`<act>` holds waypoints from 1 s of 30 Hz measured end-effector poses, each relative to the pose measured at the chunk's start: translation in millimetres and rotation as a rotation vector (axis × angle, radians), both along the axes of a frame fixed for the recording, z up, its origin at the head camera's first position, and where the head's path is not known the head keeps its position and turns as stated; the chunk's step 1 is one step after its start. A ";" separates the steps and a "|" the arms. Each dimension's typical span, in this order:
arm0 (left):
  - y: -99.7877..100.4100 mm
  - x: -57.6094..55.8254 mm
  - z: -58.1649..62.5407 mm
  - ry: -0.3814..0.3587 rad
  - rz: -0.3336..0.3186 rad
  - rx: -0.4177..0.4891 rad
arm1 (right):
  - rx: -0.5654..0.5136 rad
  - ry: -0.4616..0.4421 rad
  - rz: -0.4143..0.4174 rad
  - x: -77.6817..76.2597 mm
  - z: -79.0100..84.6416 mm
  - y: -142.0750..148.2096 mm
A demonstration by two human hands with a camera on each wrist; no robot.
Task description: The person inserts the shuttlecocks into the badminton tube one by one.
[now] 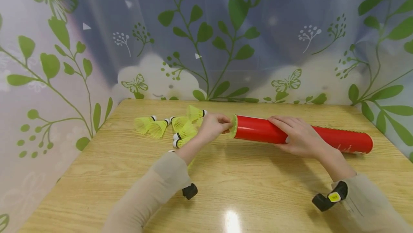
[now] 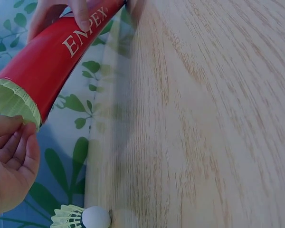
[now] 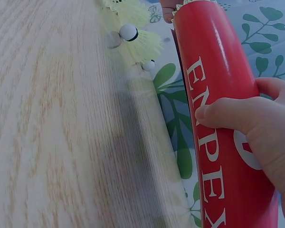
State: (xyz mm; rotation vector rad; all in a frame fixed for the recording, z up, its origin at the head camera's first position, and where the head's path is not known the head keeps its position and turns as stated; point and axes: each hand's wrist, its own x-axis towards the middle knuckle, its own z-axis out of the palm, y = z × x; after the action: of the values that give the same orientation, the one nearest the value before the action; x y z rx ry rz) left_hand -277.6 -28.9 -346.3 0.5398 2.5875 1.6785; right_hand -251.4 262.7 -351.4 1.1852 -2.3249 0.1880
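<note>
- The step in hand appears to be the handling of a shuttlecock [image 2: 12,97] at the mouth of a red tube [image 1: 255,129]; whether it is being fed in or drawn out cannot be told.
- The shuttlecock's skirt rim is pinched between thumb and fingertips by the left hand [image 1: 213,128]; most of its skirt is sunk inside the tube.
- The tube is grasped around its middle by the right hand [image 1: 300,136], over the right half of the counter [image 1: 264,190], its mouth turned toward the counter's left edge and its other end toward the right edge.
- For the next move, a steady tube and a straight pull or push along its length would seem to be called for — a slanted one could bend the skirt.
- Loose shuttlecocks [image 1: 158,128] are gathered left of the tube, toward the counter's far edge; they overlap and are partly covered by the left forearm, so no sure count can be given.
- The pinched shuttlecock's cork and the tube's depths are hidden — how many more are stacked within cannot be seen.
- The counter's near edge is cut off in the head view.
</note>
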 end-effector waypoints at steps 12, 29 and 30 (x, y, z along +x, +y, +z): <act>8.0 -1.4 0.2 0.004 0.000 -0.024 | -0.027 0.010 -0.018 3.5 1.5 1.3; 16.9 -1.3 6.7 0.014 0.045 -0.099 | -0.032 0.014 -0.025 -0.5 3.3 3.7; 16.9 -1.1 7.3 0.013 0.047 -0.096 | -0.032 0.011 -0.026 -0.6 3.6 3.6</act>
State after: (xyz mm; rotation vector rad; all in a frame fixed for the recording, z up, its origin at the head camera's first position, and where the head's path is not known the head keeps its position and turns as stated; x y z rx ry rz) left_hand -278.8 -12.0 -339.0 0.4916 2.6930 1.5586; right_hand -251.9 266.3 -347.8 1.1371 -2.3182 0.2078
